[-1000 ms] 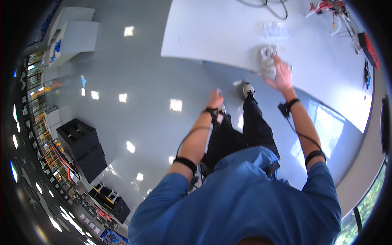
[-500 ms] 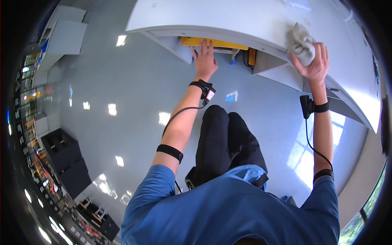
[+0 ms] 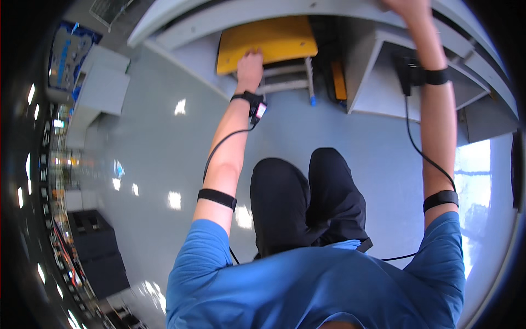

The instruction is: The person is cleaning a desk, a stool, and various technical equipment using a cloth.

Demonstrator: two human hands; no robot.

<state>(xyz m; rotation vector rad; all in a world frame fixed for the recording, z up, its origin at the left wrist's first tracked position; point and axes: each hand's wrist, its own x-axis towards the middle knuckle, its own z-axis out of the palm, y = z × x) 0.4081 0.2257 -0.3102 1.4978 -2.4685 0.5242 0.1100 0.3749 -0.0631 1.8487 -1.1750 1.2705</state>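
Note:
Beneath the white desk (image 3: pixel 219 24) stands a stool with a yellow seat (image 3: pixel 279 41) and a grey metal frame with a blue foot. My left hand (image 3: pixel 250 70) is at the front edge of that seat, its fingers curled over onto the top, closed. My right hand (image 3: pixel 410 7) is at the desk's front edge, by the top rim of the picture. Its fingers are cut off there, and the cloth is out of view.
An open white compartment (image 3: pixel 378 82) lies under the desk on the right. An upright orange-yellow piece (image 3: pixel 338 79) stands beside the stool. My knees (image 3: pixel 307 203) are below the desk. A black cabinet (image 3: pixel 98 249) and a white cabinet (image 3: pixel 101 82) stand at the left.
The view has shifted, showing more under the desk. My left hand has gone from spread fingers to curled ones on the yellow seat. My right hand and the grey cloth have moved up, the cloth out of view.

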